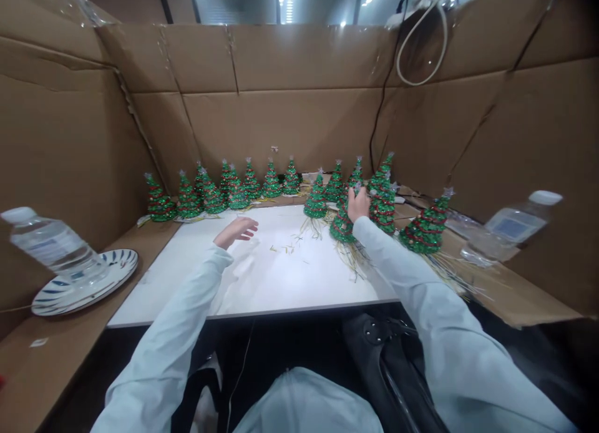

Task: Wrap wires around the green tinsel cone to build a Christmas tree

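My left hand (236,231) hovers over the white board (276,277), its fingers stretched out and holding nothing. On the right, my right hand (358,203) has its fingers closed round the top of a small green tinsel Christmas tree (342,228) with red garland. Gold strands (350,258) trail from under that tree onto the board. Close beside my right hand stand a taller tinsel tree (384,205) and another tree (316,199). Farther right, one tinsel tree (427,226) leans a little, a star on its tip.
Several more tinsel trees (214,197) line the back and left. A water bottle (53,243) stands on a patterned plate (112,286) at left; another bottle (510,227) tilts at right. Cardboard walls (281,121) surround the board. A black bag (379,345) lies below the front edge.
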